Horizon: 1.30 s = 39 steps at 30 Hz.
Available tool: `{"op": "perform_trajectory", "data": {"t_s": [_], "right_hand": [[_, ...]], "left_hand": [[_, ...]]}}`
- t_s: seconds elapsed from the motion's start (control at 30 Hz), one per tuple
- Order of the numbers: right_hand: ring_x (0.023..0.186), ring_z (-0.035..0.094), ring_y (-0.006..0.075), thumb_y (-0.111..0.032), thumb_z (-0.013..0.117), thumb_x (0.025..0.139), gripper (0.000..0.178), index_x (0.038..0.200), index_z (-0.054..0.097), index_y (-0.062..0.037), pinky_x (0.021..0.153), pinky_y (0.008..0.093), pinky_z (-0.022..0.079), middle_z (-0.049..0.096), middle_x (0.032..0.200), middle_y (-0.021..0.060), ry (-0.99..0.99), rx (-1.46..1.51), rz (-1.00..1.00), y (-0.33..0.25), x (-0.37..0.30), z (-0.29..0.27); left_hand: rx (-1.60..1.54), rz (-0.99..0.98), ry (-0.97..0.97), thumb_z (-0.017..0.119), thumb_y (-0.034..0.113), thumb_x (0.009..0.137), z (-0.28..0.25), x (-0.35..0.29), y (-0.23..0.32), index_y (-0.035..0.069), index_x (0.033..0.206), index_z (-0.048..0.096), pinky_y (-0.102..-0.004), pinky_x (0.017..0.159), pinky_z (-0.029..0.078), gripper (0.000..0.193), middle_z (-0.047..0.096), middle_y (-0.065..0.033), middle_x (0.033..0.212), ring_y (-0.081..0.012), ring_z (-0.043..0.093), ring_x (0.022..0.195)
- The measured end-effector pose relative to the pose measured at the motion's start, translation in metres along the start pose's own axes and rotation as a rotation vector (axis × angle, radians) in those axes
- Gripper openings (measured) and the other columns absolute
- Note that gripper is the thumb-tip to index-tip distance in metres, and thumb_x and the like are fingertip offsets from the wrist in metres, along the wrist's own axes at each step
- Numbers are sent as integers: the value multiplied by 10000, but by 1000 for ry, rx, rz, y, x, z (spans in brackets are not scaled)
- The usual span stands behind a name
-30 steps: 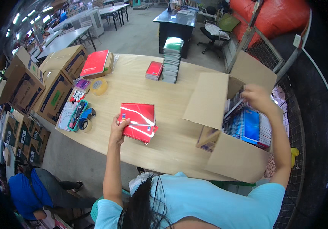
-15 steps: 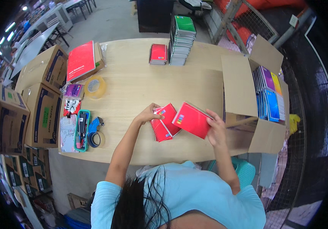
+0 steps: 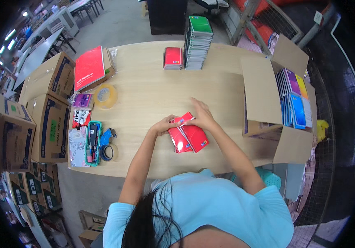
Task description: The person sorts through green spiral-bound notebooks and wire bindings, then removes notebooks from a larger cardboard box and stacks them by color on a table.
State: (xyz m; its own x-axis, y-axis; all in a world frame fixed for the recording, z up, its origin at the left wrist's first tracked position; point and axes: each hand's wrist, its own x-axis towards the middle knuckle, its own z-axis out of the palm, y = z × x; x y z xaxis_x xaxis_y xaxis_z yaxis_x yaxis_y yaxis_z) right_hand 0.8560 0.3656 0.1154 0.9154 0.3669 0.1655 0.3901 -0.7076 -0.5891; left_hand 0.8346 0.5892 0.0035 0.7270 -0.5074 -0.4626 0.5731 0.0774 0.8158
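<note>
Several small red spiral notebooks (image 3: 194,138) lie fanned over one another on the table in front of me, with the wire bindings showing at an angle. My left hand (image 3: 164,125) grips them at their upper left corner, its thumb across the covers. Beside their upper right edge is my right hand (image 3: 203,118), fingers stretched out and slightly blurred, the thumb side against the top notebook. Farther back stands a short stack of red notebooks (image 3: 173,56), next to a tall stack of spiral notebooks with a green cover on top (image 3: 200,25).
An open carton (image 3: 262,91) at the right holds purple, yellow and blue notebooks (image 3: 297,109). Along the left are a large red notebook (image 3: 90,68), clear tape (image 3: 105,96), a teal tray of stationery (image 3: 93,142), dark tape (image 3: 109,152) and stacked cartons (image 3: 50,128).
My right hand has brought the separate red notebook left onto the others and let go of it, fingers now spread. My left hand still holds the pile.
</note>
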Motion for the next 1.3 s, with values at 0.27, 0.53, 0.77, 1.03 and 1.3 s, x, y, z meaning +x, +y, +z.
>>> {"op": "perform_trajectory", "data": {"t_s": [0.27,0.53,0.77,1.03,1.3], "right_hand": [[1018,647,232,-356,872,675,736,1230,550,3,903,360,510,665,1118,144,-176,744,466,60,-60,62],[1147,577,190,-213,894,653,860,1361,434,-52,958,362,487,598,1235,92,-382,1307,346,57,-91,38],[1200,512,212,-329,934,572,977,1320,377,-37,1018,354,430,509,1282,98,-43,1170,-78,46,-96,20],[1172,527,224,-209,934,576,974,1347,369,-23,1013,368,434,517,1240,105,3,1001,-60,64,-112,49],[1140,542,227,-156,902,612,937,1351,340,-32,997,364,446,527,1203,105,97,780,-114,61,-123,48]], "left_hand": [[-744,458,138,430,754,813,82,-22,-52,105,1457,292,-471,1079,405,925,445,-222,1414,-312,515,1256],[-191,658,652,837,69,710,145,-42,-37,65,1458,229,-333,894,534,964,575,-152,1191,-235,618,1060],[119,882,483,947,213,555,143,-60,-3,72,1515,91,-417,1090,364,1294,397,-206,1394,-281,428,1302],[80,633,400,948,215,550,129,-30,-49,66,1457,229,-386,1069,389,1167,475,-131,1321,-248,460,1258],[246,798,443,959,356,495,133,-27,-60,70,1406,316,-388,1049,404,1152,483,-111,1307,-249,479,1237]]}}
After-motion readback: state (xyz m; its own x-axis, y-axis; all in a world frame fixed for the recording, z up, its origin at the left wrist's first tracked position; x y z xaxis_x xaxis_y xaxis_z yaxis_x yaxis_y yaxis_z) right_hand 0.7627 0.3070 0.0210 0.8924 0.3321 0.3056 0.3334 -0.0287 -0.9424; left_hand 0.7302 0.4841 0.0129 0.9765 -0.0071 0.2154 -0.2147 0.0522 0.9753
